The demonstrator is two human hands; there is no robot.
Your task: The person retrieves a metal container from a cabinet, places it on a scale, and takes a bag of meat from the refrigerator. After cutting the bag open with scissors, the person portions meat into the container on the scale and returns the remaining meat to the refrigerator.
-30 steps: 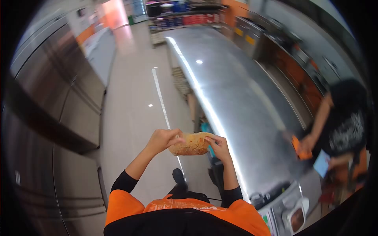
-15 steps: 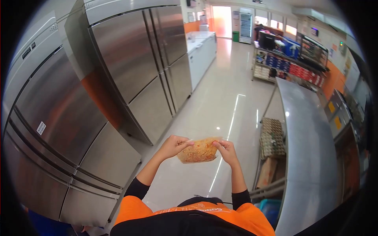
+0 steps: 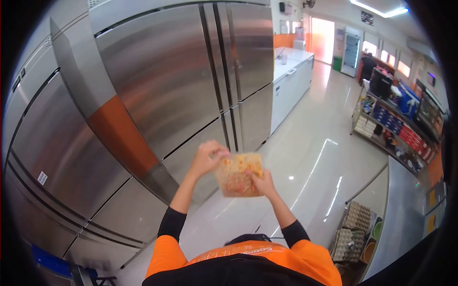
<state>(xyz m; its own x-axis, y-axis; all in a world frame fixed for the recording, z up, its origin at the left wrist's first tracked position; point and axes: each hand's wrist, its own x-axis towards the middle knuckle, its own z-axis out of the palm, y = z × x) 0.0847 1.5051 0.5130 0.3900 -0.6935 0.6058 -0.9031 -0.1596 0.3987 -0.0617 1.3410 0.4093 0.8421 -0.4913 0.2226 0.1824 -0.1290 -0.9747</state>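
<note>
A clear plastic bag of orange-brown crumbly food [image 3: 237, 178] hangs in front of my chest, above the floor. Its upper part looks yellowish and its lower part is packed with reddish bits. My left hand [image 3: 209, 158] is closed in a pinch at the bag's upper left corner, slightly blurred. On the right side, my right hand [image 3: 262, 183] grips the bag with the thumb lying across its front; the other fingers are hidden behind it.
Steel upright refrigerators [image 3: 162, 71] line the left, with a white chest freezer [image 3: 293, 88] beyond. To the right are a steel table [image 3: 398, 214], stacked egg trays [image 3: 350, 238] and a loaded shelf rack [image 3: 393, 124]. A person in dark clothes [image 3: 367, 66] stands far back.
My view has turned left towards the refrigerators. The bag now hangs taller, showing more of its face, and my right hand has shifted from its top corner down onto its right side.
</note>
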